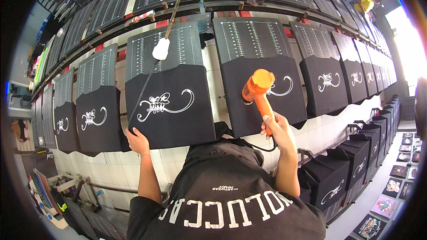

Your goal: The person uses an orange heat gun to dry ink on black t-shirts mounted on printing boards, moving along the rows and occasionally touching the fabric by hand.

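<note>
My right hand (281,130) is closed around the handle of an orange heat gun (261,81). The heat gun is held over a black shirt (240,115) stretched on a board, covering part of its white line print. From the bottom of its handle runs a black cord (268,149). At the lower left corner of the neighbouring black shirt (178,126), my left hand (138,142) rests against the edge with its fingers extended. That shirt carries a white curling print (156,106), fully in sight. Grey boards (187,46) with white ruled markings show above both shirts.
A white wrapped bundle (161,49) hangs on a cable over the left board. More boards with printed black shirts (328,82) line both sides. Behind me stand more draped boards (333,182). Another person in yellow (365,3) is far right.
</note>
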### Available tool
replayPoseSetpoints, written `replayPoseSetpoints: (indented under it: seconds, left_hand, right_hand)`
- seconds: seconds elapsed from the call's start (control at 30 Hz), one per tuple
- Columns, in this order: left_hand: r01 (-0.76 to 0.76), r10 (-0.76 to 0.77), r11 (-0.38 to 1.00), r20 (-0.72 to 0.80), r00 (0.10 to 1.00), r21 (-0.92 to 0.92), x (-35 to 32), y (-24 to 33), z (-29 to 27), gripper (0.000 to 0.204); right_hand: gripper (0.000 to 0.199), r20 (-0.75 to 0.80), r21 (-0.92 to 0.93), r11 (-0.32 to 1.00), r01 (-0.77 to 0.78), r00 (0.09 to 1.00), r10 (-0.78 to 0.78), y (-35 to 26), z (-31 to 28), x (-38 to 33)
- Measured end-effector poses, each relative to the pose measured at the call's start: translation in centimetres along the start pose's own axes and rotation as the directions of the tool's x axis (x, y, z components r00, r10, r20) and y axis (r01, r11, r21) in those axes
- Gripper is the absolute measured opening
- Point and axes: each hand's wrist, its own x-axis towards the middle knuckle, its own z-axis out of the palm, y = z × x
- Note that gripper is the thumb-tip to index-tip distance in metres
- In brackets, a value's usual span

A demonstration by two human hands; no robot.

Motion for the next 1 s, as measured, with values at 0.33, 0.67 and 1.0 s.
replayPoseSetpoints:
  seconds: [0.33, 0.67, 1.0]
  left_hand:
    - [-0.01, 0.011, 1.0, -0.016, 1.0, 0.026, -0.1, -0.4, 0.6, 0.05]
    - [-0.279, 0.277, 0.956, -0.035, 0.96, -0.086, 2.1, -7.9, -1.3, 0.032]
    - [-0.073, 0.119, 0.982, -0.269, 0.956, 0.176, 7.9, -20.6, -9.1, 0.029]
  right_hand:
    - [0.023, -0.022, -0.03, 1.0, 0.0, 1.0, -0.001, -0.3, 0.3, 0.1]
    - [0.024, -0.004, 0.016, 1.0, -0.025, 1.0, 0.025, 0.0, -0.1, -1.3]
    - [0.027, 0.268, 0.106, 0.994, -0.031, 0.963, 0.001, -0.4, 9.0, -0.4]
